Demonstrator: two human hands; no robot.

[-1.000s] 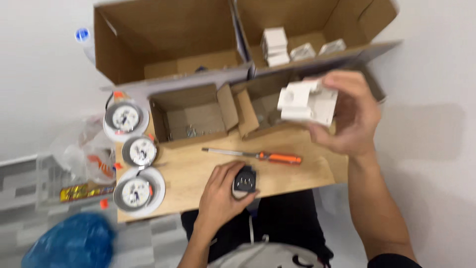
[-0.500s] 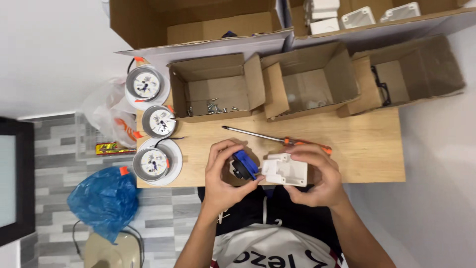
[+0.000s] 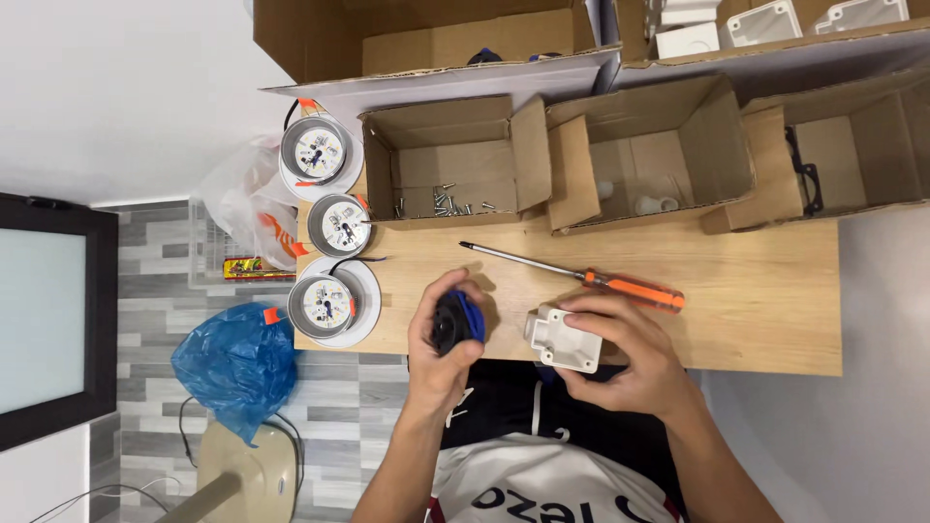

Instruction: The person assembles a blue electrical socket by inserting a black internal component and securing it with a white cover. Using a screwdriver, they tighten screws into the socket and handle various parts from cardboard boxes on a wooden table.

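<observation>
Hands hover at the table's near edge: left hand grips a black-and-blue part, right hand clutches a white box, perhaps angled for fitting, screwdriver just beyond.

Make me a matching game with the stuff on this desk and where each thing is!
Things:
1. screwdriver
2. black and blue part
3. white plastic box
4. loose screws

Places:
A. in the left hand
B. inside an open cardboard box
C. in the right hand
D. lying on the wooden desk

Pairs: 1-D, 2-A, 3-C, 4-B
</observation>
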